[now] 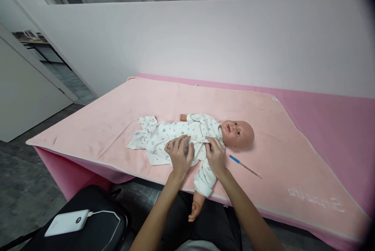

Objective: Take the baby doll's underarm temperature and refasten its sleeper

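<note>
A baby doll (238, 133) lies on its back, its head to the right, on a peach-coloured blanket (111, 106). It wears white printed baby clothes (164, 130). My left hand (180, 153) rests at the doll's middle, its fingers curled on the front of the shirt. Nearer the collar, my right hand (215, 155) pinches the shirt's front edge. The fingertips partly hide the cloth they grip. One doll arm (197, 206) hangs past the table's near edge, between my forearms. A thin stick with a blue end, like a thermometer (245, 166), lies right of my right hand.
Pink cloth (331, 126) covers the table beneath the blanket. A white wall (205, 40) with a window above it stands behind. At lower left, a white power bank (68, 223) with a cable sits on a black chair (102, 200).
</note>
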The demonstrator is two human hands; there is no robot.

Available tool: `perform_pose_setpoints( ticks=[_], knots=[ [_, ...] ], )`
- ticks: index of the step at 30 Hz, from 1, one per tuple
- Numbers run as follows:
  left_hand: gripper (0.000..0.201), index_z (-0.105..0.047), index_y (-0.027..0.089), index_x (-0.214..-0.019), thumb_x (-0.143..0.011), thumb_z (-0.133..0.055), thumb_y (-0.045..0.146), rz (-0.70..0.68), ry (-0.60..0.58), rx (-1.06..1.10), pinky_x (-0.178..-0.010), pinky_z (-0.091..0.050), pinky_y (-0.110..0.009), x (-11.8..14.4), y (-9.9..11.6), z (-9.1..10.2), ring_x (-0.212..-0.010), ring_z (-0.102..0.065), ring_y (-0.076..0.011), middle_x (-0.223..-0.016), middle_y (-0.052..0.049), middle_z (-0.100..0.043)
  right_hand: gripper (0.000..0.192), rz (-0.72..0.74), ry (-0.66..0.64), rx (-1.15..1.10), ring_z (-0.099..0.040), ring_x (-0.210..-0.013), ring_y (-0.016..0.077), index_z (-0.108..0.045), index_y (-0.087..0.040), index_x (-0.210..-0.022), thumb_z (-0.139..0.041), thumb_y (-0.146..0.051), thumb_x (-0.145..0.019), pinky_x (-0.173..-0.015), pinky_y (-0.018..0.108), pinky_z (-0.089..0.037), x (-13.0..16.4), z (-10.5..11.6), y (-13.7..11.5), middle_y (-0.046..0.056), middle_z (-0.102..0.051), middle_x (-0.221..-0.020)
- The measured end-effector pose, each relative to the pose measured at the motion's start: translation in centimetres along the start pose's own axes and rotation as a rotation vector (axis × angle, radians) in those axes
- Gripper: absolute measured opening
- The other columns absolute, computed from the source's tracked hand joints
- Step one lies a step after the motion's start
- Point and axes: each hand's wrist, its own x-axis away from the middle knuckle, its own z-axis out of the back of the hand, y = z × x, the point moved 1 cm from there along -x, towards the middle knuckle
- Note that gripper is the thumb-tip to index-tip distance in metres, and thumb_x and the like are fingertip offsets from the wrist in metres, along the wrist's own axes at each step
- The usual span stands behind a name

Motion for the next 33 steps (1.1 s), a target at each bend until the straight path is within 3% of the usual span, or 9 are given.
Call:
perform_pose_setpoints(
  ticks=[4,8,13,21,33],
  knots=[
    [0.019,-0.064,0.026,-0.096,-0.083,-0.051,0.024,0.032,-0.027,0.029,-0.093,-0.025,-0.04,0.1,-0.2,0.4,-0.103,-0.05,-0.0215,-0.107,-0.003,-0.062,0.037,0.005,0.092,0.088,-0.059,-0.102,0.0176,-0.055,-0.015,-0.117,-0.035,-0.012,-0.086,-0.08,0.028,-0.05,-0.3,-0.1,-1.3,0.011,-0.062,-0.112],
    [0.02,-0.063,0.027,-0.096,-0.084,-0.048,0.023,0.064,-0.062,0.027,-0.093,-0.024,-0.041,0.3,-0.4,0.7,-0.105,-0.048,-0.0222,-0.109,-0.002,-0.061,0.043,0.106,-0.005,0.043,-0.06,-0.103,0.0175,-0.049,-0.015,-0.126,-0.037,-0.013,-0.085,-0.072,0.024,-0.052,-0.1,-1.1,-3.4,0.011,-0.057,-0.122],
    [0.012,-0.061,0.024,-0.086,-0.082,-0.05,0.022,0.086,-0.071,0.029,-0.093,-0.024,-0.041,0.4,-0.5,0.7,-0.104,-0.048,-0.0224,-0.109,-0.003,-0.06,0.035,0.037,-0.169,-0.068,-0.064,-0.091,0.0156,-0.056,-0.016,-0.116,-0.039,-0.018,-0.085,-0.074,0.024,-0.052,0.2,-2.1,-4.2,0.007,-0.066,-0.106],
    [0.011,-0.058,0.021,-0.08,-0.084,-0.048,0.022,0.118,-0.042,0.066,-0.091,-0.025,-0.04,0.4,-0.4,0.9,-0.091,-0.052,-0.0199,-0.086,-0.002,-0.064,0.031,0.038,-0.235,-0.109,-0.063,-0.091,0.0133,-0.061,-0.019,-0.105,-0.04,-0.013,-0.083,-0.078,0.023,-0.05,0.0,-1.8,-3.7,0.004,-0.066,-0.101],
    [0.015,-0.063,0.023,-0.077,-0.085,-0.05,0.024,0.165,0.034,0.147,-0.089,-0.026,-0.039,0.3,-0.3,1.2,-0.079,-0.054,-0.0173,-0.075,0.001,-0.065,0.029,0.078,-0.245,0.046,-0.063,-0.075,0.0143,-0.062,-0.018,-0.098,-0.035,-0.029,-0.095,-0.064,0.022,-0.045,0.7,-2.8,-2.8,0.004,-0.066,-0.082]
  ],
)
